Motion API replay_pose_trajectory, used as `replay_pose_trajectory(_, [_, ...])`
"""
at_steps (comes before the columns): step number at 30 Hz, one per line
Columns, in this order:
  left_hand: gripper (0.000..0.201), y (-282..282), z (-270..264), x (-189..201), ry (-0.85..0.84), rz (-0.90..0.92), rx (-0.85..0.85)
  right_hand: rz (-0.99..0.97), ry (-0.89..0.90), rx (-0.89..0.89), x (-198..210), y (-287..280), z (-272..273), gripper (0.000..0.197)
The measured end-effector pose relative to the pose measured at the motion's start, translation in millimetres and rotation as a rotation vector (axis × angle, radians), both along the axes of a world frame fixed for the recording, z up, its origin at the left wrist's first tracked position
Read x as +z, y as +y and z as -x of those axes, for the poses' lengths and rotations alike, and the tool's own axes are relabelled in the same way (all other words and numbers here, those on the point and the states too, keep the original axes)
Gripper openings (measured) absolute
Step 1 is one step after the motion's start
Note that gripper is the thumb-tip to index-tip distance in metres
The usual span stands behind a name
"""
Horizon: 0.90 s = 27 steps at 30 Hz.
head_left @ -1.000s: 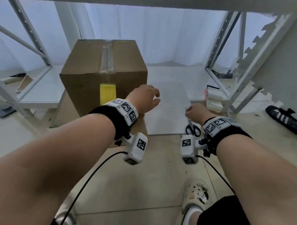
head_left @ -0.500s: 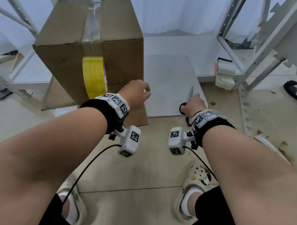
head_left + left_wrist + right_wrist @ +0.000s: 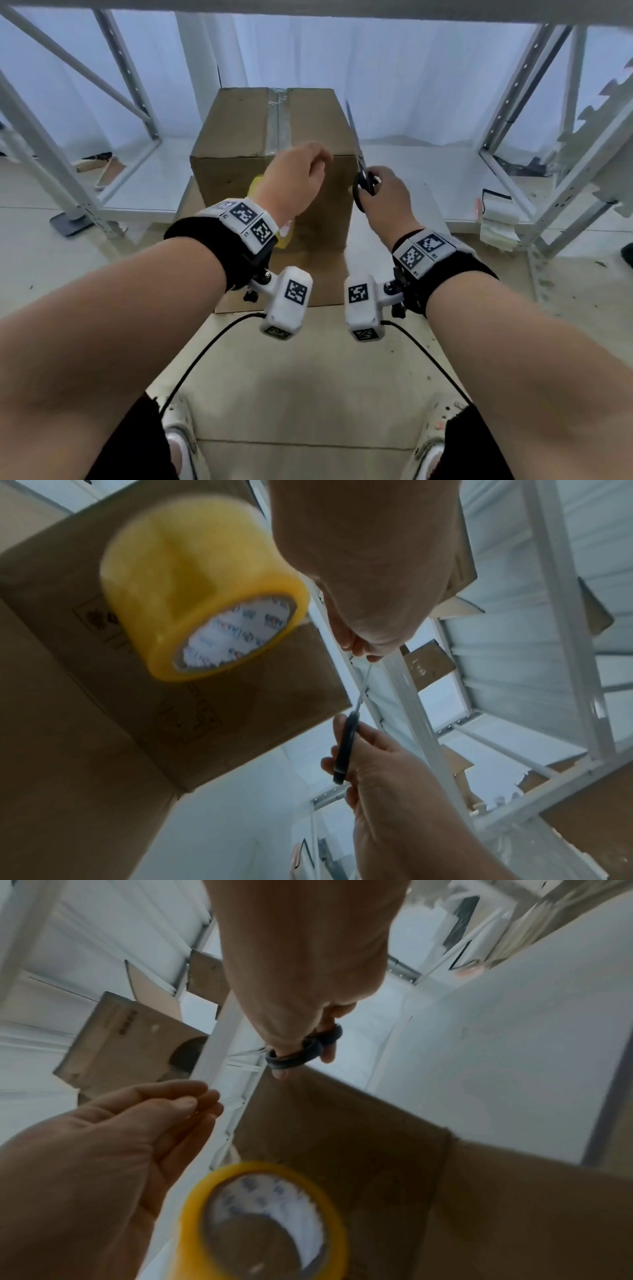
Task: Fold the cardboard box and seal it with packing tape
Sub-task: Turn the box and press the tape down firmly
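A brown cardboard box (image 3: 236, 164) stands upright with clear tape along its top seam. A yellow tape roll (image 3: 192, 588) hangs against its front face, blurred, mostly behind my left wrist in the head view. My left hand (image 3: 320, 161) is raised at the box's top front edge, and its thumb is pressed to the forefinger (image 3: 202, 1099) in a pinch on the barely visible clear strip above the roll (image 3: 263, 1218). My right hand (image 3: 380, 195) grips black-handled scissors (image 3: 363, 181) just right of the box, blades together and pointing up.
The box stands on a flat cardboard sheet (image 3: 322, 274) on the floor. White metal shelf frames (image 3: 51, 161) rise left and right (image 3: 513, 113). A white wad of paper (image 3: 496, 219) lies by the right frame. My feet and two wrist cables are below.
My right hand lifted the scissors off the grey board and raised them, blades up, beside the box. My left hand rose from the box's lower front to its top front edge.
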<state>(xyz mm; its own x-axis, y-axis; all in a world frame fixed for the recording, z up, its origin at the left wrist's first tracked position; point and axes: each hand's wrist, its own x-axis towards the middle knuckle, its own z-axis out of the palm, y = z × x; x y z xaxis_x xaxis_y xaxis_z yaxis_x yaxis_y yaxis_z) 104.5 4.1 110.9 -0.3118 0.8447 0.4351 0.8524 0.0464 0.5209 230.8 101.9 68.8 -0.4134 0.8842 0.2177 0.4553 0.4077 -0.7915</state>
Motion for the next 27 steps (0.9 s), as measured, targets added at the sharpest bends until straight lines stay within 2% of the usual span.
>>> replay_pose_trajectory(3, [0.023,-16.2,9.4,8.3,-0.017,-0.012,0.018,-0.125,-0.033,0.017,16.6,-9.3,19.0,0.039])
replay_pose_trajectory(6, [0.025,-28.1,27.1,7.9,0.072,-0.018,0.114,-0.238,-0.098,-0.009,31.1,-11.5,29.9,0.031])
replay_pose_trajectory(9, [0.047,-33.3,56.7,3.0,0.142,0.144,0.377,-0.304,-0.238,-0.077,40.9,-3.1,34.5,0.028])
replay_pose_trajectory(12, [0.070,-30.8,81.3,-5.1,0.021,0.352,0.516,-0.240,-0.276,-0.129,38.2,12.6,34.6,0.044])
replay_pose_trajectory(15, [0.072,-22.6,92.1,-15.2,-0.022,0.417,0.499,-0.106,-0.202,-0.040,24.4,25.0,36.5,0.067])
replay_pose_trajectory(19, [0.071,-13.6,109.5,-23.1,-0.013,0.408,0.438,-0.030,-0.029,-0.005,13.6,26.8,45.0,0.075])
replay_pose_trajectory(21, [0.069,-9.8,120.0,-21.7,0.037,0.417,0.422,-0.046,-0.066,-0.026,15.5,27.0,49.1,0.072])
replay_pose_trajectory(24, [0.061,-2.4,124.9,-13.5,0.139,0.385,0.428,-0.174,-0.245,-0.076,24.0,24.7,51.4,0.059])
replay_pose_trajectory(27, [0.048,5.5,119.1,-5.6,0.242,0.224,0.225,-0.296,-0.249,-0.095,34.3,22.4,55.7,0.050])
